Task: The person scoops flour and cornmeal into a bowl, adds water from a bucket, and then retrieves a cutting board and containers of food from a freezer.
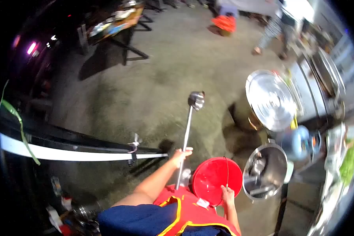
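My left hand (179, 156) is closed round the long metal handle of a ladle (188, 128). The ladle's round steel head points away from me over the floor. A red bucket (208, 179) hangs close to my body on the right, and my right hand (227, 193) grips its thin wire handle. Nothing shows inside the bucket. Right beside it stands a steel pot (281, 159) with metal utensils inside.
A large pot with a shiny lid (270, 100) and a blue gas cylinder (297, 142) are at right. A white rail (78, 155) runs along the left. A person (281, 29) stands at the upper right. A cluttered table (120, 25) is at upper left.
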Demonstrator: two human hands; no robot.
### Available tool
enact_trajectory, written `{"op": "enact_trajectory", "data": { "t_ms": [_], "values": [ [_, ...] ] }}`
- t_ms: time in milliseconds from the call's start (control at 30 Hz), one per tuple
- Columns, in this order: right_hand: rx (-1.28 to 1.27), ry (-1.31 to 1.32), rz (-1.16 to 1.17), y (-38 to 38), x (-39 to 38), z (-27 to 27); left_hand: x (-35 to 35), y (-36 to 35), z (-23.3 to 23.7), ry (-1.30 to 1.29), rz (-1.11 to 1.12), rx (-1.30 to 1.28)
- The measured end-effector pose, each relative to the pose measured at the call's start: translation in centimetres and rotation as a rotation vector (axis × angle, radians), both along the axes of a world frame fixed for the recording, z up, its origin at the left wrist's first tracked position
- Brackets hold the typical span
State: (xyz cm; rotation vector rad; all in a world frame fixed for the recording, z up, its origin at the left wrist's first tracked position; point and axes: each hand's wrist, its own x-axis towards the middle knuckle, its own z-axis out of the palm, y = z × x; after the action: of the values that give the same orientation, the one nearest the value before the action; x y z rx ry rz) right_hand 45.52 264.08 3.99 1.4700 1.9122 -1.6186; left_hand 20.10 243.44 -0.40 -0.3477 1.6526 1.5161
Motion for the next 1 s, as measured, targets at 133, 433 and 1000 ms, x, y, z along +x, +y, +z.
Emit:
{"op": "enact_trajectory", "data": {
  "t_ms": [133, 433, 1000],
  "values": [
    [-0.142, 0.175, 0.142, -0.6, -13.4, 6.9, -4.3, -1.8, 1.4, 0.012, 0.205, 0.076],
    [-0.134, 0.628, 0.901, -1.2, -43.9, 21.9, -18.1, -5.6, 10.2, 0.025, 0.79, 0.326],
    [0.156, 0.986, 1.282, -16.8, -83.7, 32.2, -52.3, -17.4, 21.4, 0.289, 1.196, 0.473]
  ]
}}
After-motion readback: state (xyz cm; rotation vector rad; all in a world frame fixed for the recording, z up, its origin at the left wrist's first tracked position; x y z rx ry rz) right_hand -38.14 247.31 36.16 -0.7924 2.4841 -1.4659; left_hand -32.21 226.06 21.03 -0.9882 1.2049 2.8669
